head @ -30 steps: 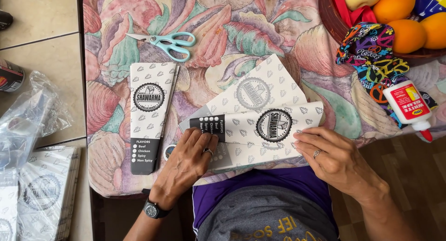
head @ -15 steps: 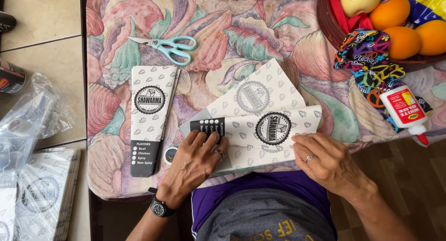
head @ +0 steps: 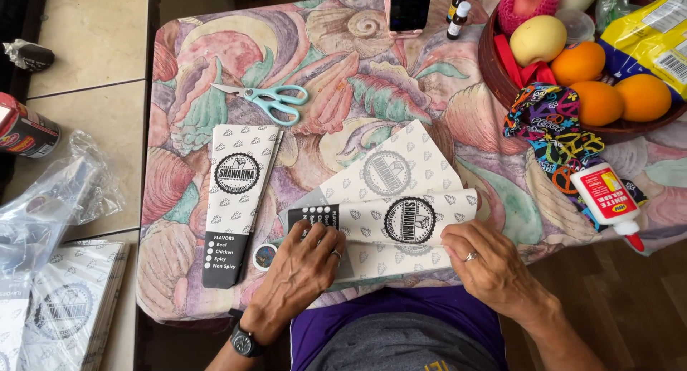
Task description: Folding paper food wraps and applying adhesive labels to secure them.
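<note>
A white printed paper sleeve (head: 390,217) with a round black logo lies partly folded at the near edge of the table. My left hand (head: 304,271) presses flat on its left end, by the black strip. At the sleeve's right end, my right hand (head: 486,267) pinches and presses the folded edge. A finished folded sleeve (head: 236,199) lies flat to the left of my left hand. Both hands wear a ring, and a watch sits on the left wrist.
Teal-handled scissors (head: 268,99) lie behind the finished sleeve. A white glue bottle (head: 607,198) lies at the right. A fruit bowl (head: 501,77) and colourful cloth (head: 551,131) stand at the back right; a phone (head: 409,6) stands at the back. A stack of flat sleeves (head: 64,306) and plastic wrap (head: 50,206) lie on the floor at left.
The view has tilted up, showing more of the table's far side. Both hands stay pressed on the sleeve, my right hand sliding slightly along the fold.
</note>
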